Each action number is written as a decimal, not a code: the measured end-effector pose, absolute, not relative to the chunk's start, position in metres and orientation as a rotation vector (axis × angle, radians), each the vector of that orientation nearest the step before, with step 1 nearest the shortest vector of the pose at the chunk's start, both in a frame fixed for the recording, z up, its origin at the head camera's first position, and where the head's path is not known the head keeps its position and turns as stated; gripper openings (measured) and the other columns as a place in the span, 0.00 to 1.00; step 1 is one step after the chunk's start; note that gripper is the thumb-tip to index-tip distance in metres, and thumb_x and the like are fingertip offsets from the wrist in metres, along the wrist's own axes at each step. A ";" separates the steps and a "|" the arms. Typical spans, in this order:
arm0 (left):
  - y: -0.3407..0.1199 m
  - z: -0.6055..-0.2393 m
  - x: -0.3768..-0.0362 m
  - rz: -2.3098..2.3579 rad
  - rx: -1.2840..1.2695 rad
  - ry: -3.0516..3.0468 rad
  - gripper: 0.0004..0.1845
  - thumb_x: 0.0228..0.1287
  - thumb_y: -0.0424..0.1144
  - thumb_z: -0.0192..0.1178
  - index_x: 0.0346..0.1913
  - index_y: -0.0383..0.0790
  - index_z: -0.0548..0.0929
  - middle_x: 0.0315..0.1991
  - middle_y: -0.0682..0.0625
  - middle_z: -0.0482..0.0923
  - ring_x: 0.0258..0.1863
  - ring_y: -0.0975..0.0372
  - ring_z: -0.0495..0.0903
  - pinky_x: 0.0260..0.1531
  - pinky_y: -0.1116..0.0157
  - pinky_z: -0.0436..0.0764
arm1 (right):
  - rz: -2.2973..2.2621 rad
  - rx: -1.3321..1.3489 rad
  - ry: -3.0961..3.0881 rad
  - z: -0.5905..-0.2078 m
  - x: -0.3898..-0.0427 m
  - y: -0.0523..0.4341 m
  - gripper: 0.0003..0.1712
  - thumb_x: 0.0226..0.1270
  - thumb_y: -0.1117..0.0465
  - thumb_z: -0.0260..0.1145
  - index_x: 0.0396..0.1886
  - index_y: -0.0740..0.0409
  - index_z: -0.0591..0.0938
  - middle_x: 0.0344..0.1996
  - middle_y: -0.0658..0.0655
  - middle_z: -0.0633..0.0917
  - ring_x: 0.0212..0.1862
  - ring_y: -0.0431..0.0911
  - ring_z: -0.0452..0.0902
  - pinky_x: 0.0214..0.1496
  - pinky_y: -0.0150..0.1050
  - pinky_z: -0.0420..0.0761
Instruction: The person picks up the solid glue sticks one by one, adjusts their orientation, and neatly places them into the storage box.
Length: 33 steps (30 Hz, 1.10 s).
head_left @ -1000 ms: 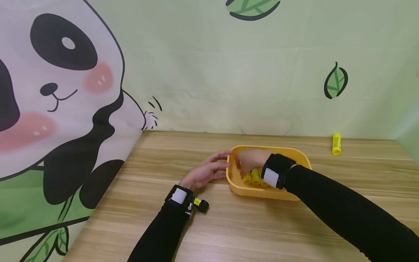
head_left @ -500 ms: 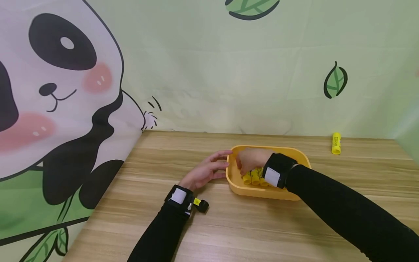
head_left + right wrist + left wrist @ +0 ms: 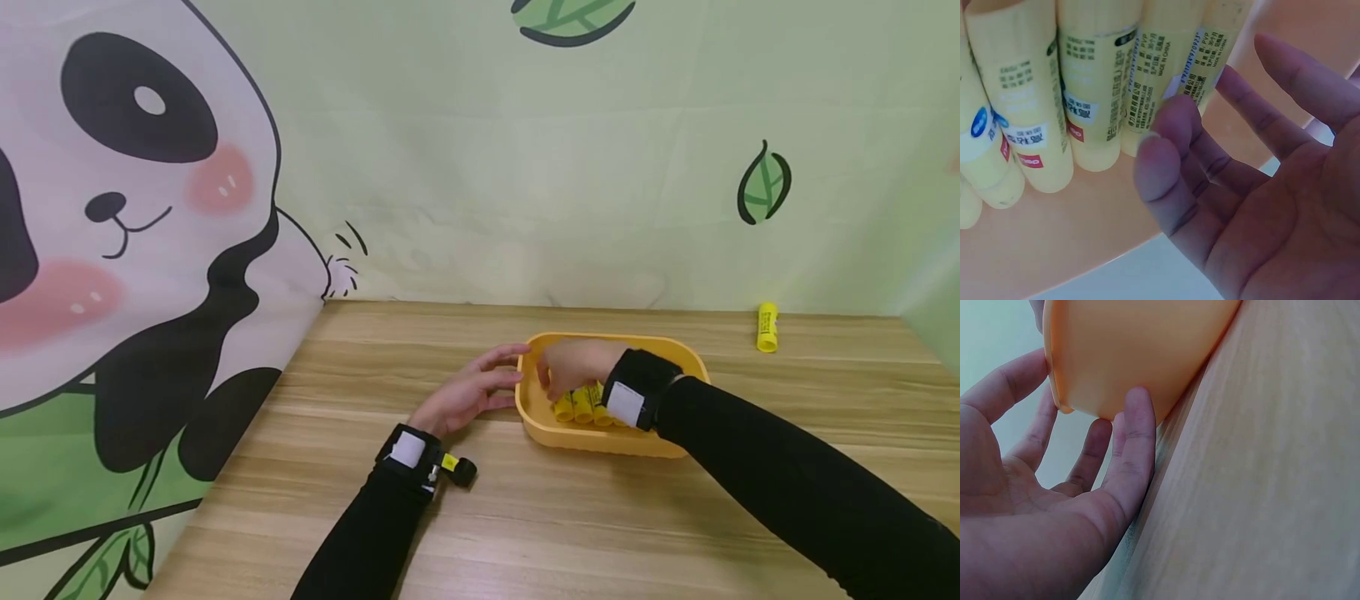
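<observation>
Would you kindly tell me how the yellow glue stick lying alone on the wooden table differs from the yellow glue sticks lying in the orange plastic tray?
The lone yellow glue stick lies on the bare wooden table near the backdrop; the yellow glue sticks in the orange plastic tray lie side by side, touching.

The lone stick is far from both hands; the tray sticks lie at the right hand, its fingers open beside them.

Both are yellow labelled cylinders lying flat.
</observation>
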<state>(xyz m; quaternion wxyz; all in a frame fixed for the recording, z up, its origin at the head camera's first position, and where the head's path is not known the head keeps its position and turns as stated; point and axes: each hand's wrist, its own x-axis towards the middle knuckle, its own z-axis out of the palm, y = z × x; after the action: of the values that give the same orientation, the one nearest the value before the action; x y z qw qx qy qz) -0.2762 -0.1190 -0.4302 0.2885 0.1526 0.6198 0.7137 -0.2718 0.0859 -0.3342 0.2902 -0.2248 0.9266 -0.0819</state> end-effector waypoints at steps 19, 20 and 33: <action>-0.120 -0.428 -0.275 1.888 0.378 1.673 0.26 0.80 0.34 0.53 0.77 0.44 0.68 0.74 0.42 0.61 0.62 0.52 0.75 0.63 0.55 0.80 | -0.523 -0.746 2.506 -0.321 -0.274 0.116 0.17 0.78 0.61 0.63 0.61 0.64 0.82 0.51 0.61 0.83 0.36 0.51 0.79 0.37 0.38 0.82; -0.119 -0.428 -0.275 1.888 0.375 1.675 0.26 0.80 0.34 0.53 0.77 0.45 0.69 0.74 0.43 0.61 0.62 0.52 0.75 0.63 0.55 0.80 | -0.564 -0.761 2.515 -0.322 -0.274 0.119 0.16 0.78 0.62 0.63 0.59 0.65 0.82 0.50 0.61 0.83 0.37 0.51 0.79 0.37 0.37 0.81; -0.118 -0.431 -0.278 1.879 0.365 1.679 0.28 0.81 0.34 0.53 0.79 0.43 0.65 0.75 0.41 0.61 0.66 0.49 0.73 0.63 0.55 0.80 | -0.948 -0.713 2.725 -0.309 -0.267 0.156 0.13 0.78 0.65 0.59 0.56 0.63 0.84 0.44 0.64 0.84 0.38 0.51 0.79 0.38 0.39 0.81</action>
<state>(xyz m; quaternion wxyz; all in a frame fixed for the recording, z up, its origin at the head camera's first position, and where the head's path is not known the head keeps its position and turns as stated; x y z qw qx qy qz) -0.2778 -0.1182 -0.4310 0.2932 0.1371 0.6304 0.7056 -0.2675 0.1562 -0.3085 0.0845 -0.2390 0.9136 -0.3179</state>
